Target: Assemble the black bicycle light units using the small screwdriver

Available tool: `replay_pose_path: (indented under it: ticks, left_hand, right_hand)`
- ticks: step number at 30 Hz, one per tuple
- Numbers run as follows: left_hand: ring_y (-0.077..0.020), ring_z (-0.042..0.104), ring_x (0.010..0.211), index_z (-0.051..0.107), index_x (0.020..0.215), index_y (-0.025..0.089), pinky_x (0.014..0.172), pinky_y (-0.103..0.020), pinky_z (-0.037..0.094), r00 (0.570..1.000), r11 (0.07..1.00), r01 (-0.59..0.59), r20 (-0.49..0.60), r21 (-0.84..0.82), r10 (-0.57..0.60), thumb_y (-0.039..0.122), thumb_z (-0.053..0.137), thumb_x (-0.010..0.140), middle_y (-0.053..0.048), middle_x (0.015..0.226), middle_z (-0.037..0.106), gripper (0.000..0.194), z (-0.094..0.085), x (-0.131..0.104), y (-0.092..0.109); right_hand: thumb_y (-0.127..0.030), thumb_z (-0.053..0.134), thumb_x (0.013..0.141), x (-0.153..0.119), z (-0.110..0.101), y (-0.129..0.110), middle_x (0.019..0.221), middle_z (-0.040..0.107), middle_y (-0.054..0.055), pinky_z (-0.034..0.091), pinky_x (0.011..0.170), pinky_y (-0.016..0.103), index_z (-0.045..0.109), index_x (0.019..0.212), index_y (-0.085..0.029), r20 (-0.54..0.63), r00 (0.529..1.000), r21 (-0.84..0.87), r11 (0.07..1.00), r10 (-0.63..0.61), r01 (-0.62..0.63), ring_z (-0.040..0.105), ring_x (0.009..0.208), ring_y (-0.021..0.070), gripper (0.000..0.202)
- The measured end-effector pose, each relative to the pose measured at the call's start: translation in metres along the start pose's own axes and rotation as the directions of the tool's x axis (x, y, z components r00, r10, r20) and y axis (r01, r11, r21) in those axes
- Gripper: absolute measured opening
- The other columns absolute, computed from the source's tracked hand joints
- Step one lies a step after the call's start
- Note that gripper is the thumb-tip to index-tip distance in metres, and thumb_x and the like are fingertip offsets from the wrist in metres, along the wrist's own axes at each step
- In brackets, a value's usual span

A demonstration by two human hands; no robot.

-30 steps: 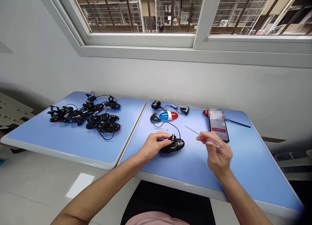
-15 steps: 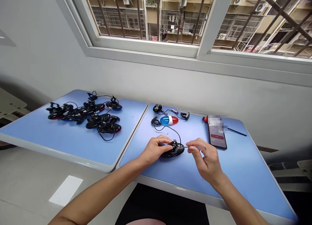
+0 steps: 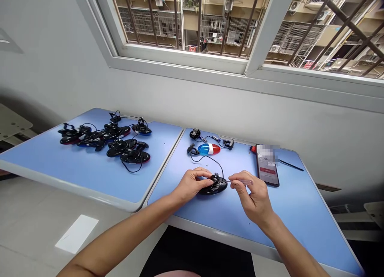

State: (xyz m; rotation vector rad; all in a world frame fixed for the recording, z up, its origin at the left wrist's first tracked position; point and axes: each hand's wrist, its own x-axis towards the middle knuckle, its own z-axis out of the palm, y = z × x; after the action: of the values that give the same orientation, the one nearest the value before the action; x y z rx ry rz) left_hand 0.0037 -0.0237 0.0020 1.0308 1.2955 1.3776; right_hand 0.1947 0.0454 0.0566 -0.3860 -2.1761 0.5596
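On the right-hand blue table lies a black oval bicycle light housing (image 3: 213, 188) with a mounting bracket on top and a cable running from it. My left hand (image 3: 193, 185) is closed on the housing's bracket side, thumb and fingers pinching it. In my right hand (image 3: 251, 193) is a screwdriver (image 3: 246, 182) with a clear handle, pinched between thumb and fingers. Its thin shaft points left and reaches the bracket; the tip's exact contact is too small to tell. Behind the housing lies a blue, white and red oval lens cover (image 3: 209, 149).
Another opened unit (image 3: 195, 133) with batteries and a clamp (image 3: 229, 144) lies at the back. A phone (image 3: 267, 165) rests at right, over a red-ended tool with a dark shaft (image 3: 291, 165). Several black lights (image 3: 120, 147) with cables are heaped on the left table (image 3: 99, 185).
The view has shifted slightly. Both hands keep nearly the same place on the housing and screwdriver; nothing has been picked up or let go.
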Motion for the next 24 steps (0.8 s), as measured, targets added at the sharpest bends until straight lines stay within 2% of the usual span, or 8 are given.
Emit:
replay_pose_path:
  ticks: [8, 11, 13, 15, 19, 21, 24]
  left_hand:
    - [-0.0215, 0.059, 0.095, 0.077, 0.080, 0.018, 0.088, -0.034, 0.045, 1.000, 1.000, 0.001, 0.001, 0.017, -0.001, 0.029, 0.076, 0.067, -0.007, 0.096, 0.064, 0.017, 0.000, 0.001, 0.000]
    - [-0.0217, 0.059, 0.095, 0.078, 0.080, 0.018, 0.089, -0.034, 0.045, 1.000, 1.000, 0.004, 0.000, 0.020, -0.004, 0.029, 0.076, 0.068, -0.007, 0.097, 0.064, 0.017, 0.000, 0.001, 0.000]
    - [-0.0219, 0.059, 0.095, 0.078, 0.081, 0.018, 0.088, -0.034, 0.045, 1.000, 1.000, 0.008, 0.007, 0.016, -0.009, 0.029, 0.076, 0.068, -0.008, 0.098, 0.064, 0.017, 0.000, 0.000, 0.000]
    - [-0.0220, 0.059, 0.095, 0.078, 0.081, 0.018, 0.088, -0.034, 0.045, 1.000, 1.000, 0.006, 0.019, 0.016, -0.006, 0.029, 0.075, 0.068, -0.008, 0.097, 0.064, 0.018, 0.000, 0.000, 0.001]
    - [-0.0217, 0.060, 0.094, 0.078, 0.081, 0.018, 0.086, -0.033, 0.045, 1.000, 1.000, -0.006, 0.028, 0.028, 0.005, 0.029, 0.075, 0.068, -0.007, 0.095, 0.065, 0.017, 0.000, 0.000, 0.003]
    - [-0.0218, 0.060, 0.094, 0.077, 0.081, 0.017, 0.085, -0.032, 0.045, 1.000, 0.999, -0.007, 0.025, 0.035, 0.006, 0.029, 0.075, 0.069, -0.007, 0.095, 0.066, 0.017, -0.001, 0.000, 0.005]
    - [-0.0223, 0.060, 0.093, 0.077, 0.081, 0.017, 0.084, -0.032, 0.046, 1.000, 0.999, 0.000, 0.031, 0.037, -0.001, 0.030, 0.075, 0.069, -0.008, 0.095, 0.068, 0.018, -0.002, 0.001, 0.007]
  right_hand:
    - [-0.014, 0.049, 0.094, -0.001, -0.001, -0.002, 0.072, 0.063, 0.001, 0.044, 0.055, 0.024, 0.060, 0.088, -0.019, 0.016, 0.999, 0.017, 0.999, 0.029, -0.030, 0.056, 0.062, 0.0128, 0.014]
    - [-0.019, 0.047, 0.096, 0.002, -0.003, -0.001, 0.073, 0.064, 0.002, 0.043, 0.056, 0.025, 0.060, 0.082, -0.019, 0.050, 0.994, 0.027, 0.995, 0.097, -0.098, 0.057, 0.064, 0.0124, 0.019]
    - [-0.023, 0.045, 0.097, 0.007, -0.006, -0.002, 0.074, 0.064, 0.002, 0.043, 0.057, 0.026, 0.061, 0.081, -0.019, 0.120, 0.978, 0.015, 0.985, 0.170, -0.173, 0.057, 0.064, 0.0126, 0.023]
    - [-0.028, 0.043, 0.097, 0.014, -0.012, -0.004, 0.075, 0.065, 0.002, 0.042, 0.058, 0.027, 0.063, 0.082, -0.020, 0.224, 0.941, -0.023, 0.967, 0.254, -0.255, 0.057, 0.063, 0.0131, 0.027]
    - [-0.033, 0.041, 0.096, 0.033, -0.024, -0.008, 0.081, 0.068, 0.001, 0.038, 0.054, 0.027, 0.065, 0.085, -0.021, 0.421, 0.816, -0.130, 0.917, 0.395, -0.377, 0.055, 0.059, 0.0123, 0.029]
    - [-0.033, 0.042, 0.096, 0.041, -0.027, -0.010, 0.083, 0.069, 0.000, 0.038, 0.055, 0.027, 0.064, 0.088, -0.022, 0.473, 0.768, -0.158, 0.900, 0.431, -0.407, 0.055, 0.060, 0.0121, 0.026]
    - [-0.031, 0.046, 0.093, 0.051, -0.030, -0.012, 0.081, 0.069, -0.001, 0.040, 0.057, 0.026, 0.062, 0.091, -0.022, 0.503, 0.738, -0.173, 0.889, 0.450, -0.424, 0.056, 0.061, 0.0119, 0.018]
